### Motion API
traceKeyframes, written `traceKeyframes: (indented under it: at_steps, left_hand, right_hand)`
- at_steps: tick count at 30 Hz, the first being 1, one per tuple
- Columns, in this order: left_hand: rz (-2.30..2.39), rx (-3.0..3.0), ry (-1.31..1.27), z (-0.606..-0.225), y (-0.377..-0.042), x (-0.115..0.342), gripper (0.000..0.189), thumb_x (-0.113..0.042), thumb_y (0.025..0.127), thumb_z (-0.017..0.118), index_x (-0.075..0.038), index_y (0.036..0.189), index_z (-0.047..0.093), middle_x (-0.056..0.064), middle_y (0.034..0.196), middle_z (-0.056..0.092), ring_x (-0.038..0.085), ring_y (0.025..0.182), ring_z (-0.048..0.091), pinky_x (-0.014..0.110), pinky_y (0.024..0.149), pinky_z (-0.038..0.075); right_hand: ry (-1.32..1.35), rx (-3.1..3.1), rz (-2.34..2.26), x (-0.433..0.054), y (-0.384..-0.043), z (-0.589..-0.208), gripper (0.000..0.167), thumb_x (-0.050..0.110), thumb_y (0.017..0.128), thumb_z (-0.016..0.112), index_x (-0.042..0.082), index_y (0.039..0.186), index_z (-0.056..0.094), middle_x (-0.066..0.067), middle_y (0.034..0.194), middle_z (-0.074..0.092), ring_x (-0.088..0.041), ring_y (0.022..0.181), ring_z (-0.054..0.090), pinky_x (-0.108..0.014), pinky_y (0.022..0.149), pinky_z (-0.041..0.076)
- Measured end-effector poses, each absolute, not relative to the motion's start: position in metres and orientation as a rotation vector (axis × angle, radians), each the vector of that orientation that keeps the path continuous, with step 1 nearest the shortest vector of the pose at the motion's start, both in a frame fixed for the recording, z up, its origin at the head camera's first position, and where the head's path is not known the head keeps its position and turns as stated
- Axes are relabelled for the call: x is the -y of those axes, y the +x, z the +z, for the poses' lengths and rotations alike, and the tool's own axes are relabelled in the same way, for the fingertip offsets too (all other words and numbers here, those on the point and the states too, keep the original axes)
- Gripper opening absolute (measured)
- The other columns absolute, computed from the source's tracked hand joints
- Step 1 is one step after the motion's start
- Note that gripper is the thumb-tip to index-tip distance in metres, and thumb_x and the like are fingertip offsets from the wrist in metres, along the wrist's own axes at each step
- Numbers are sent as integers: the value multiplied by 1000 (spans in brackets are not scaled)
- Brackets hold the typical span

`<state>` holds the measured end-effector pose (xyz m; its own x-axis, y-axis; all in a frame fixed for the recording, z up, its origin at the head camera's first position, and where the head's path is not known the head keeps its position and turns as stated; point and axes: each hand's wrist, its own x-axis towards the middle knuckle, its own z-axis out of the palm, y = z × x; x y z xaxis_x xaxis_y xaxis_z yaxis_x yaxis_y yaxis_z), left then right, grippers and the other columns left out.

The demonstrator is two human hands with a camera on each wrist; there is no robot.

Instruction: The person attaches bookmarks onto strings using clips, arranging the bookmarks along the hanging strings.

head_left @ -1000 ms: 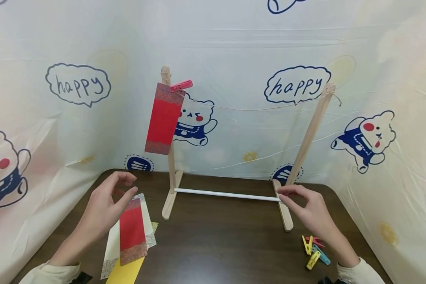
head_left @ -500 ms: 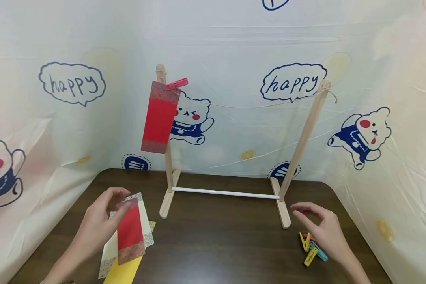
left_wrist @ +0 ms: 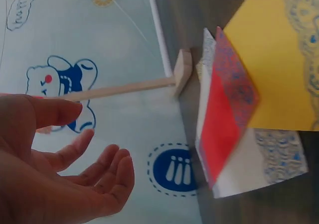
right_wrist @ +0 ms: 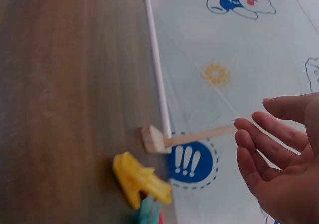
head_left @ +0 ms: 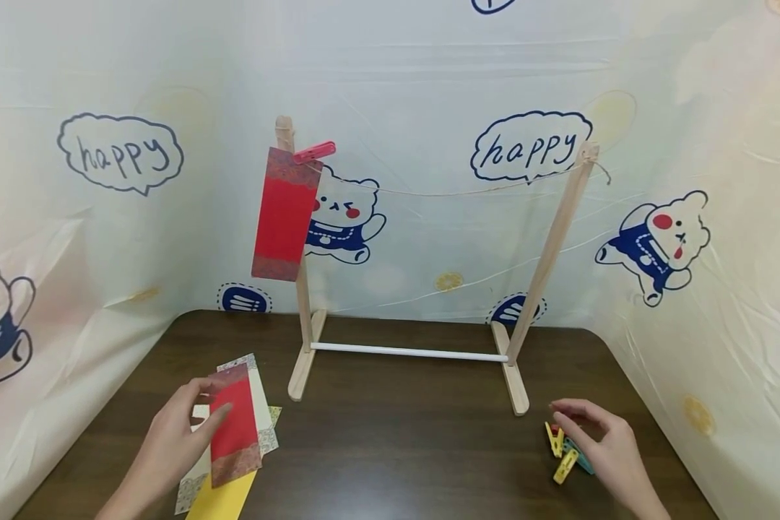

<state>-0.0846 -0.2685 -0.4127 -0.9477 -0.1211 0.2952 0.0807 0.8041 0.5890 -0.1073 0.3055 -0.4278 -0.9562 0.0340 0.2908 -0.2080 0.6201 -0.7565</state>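
In the head view my left hand (head_left: 165,440) hovers over a small pile of paper strips, its thumb and fingers apart. The left wrist view shows nothing in its grasp. Uppermost lies a red strip (head_left: 239,422) with patterned ends, over white strips (head_left: 262,404) and a yellow strip (head_left: 221,498). My right hand (head_left: 611,448) is just right of a few small clothespins: yellow (head_left: 565,466), teal (head_left: 585,464) and a mostly hidden red one. Its fingers are loosely bent, with a gap to the thumb and nothing held. The right wrist view shows yellow clothespins (right_wrist: 139,179) apart from the fingers.
A wooden stand with a left post (head_left: 304,310), a right post (head_left: 549,260) and a white crossbar (head_left: 409,352) stands at the back. A string (head_left: 442,194) links the post tops. A pink clothespin (head_left: 315,152) holds another red strip (head_left: 286,217) there.
Both hands have come down and nearer: the left over the paper pile, the right from beside the stand's right foot to the clothespins. The view has shifted slightly.
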Motion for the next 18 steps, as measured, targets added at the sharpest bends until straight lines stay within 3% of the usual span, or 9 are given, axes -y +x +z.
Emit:
traceKeyframes:
  at_steps: [4,10,14,18]
  left_hand:
    - [-910,2702,140,-428,-85,281,36,-20,91,73,2,116,58,22,113,62,38,100,61,40,72,56]
    - [-1007,2822,297,-449,-90,301,41,-28,97,64,4,121,55,26,115,62,40,103,61,48,79,52]
    - [-1052,2879,363,-459,-97,305,45,-29,98,62,6,124,51,34,120,57,43,104,60,56,83,51]
    - [-1018,2880,409,-464,-105,304,44,-26,96,64,8,121,51,34,112,58,42,96,60,55,77,54]
  right_hand:
    - [78,2571,1296,-314,-102,-438,18,19,94,70,8,109,72,-6,101,75,-17,89,70,-18,73,55]
    - [-131,2546,1535,-325,-97,-457,34,28,96,68,2,118,69,-5,109,74,-10,95,69,-21,77,56]
    - [-237,2374,1799,-331,-95,-469,41,24,96,69,-7,122,65,-3,108,75,-11,94,70,-24,77,57]
    - [-273,2204,2007,-339,-95,-478,39,16,95,69,-13,121,61,-6,99,76,-15,88,72,-28,73,58]
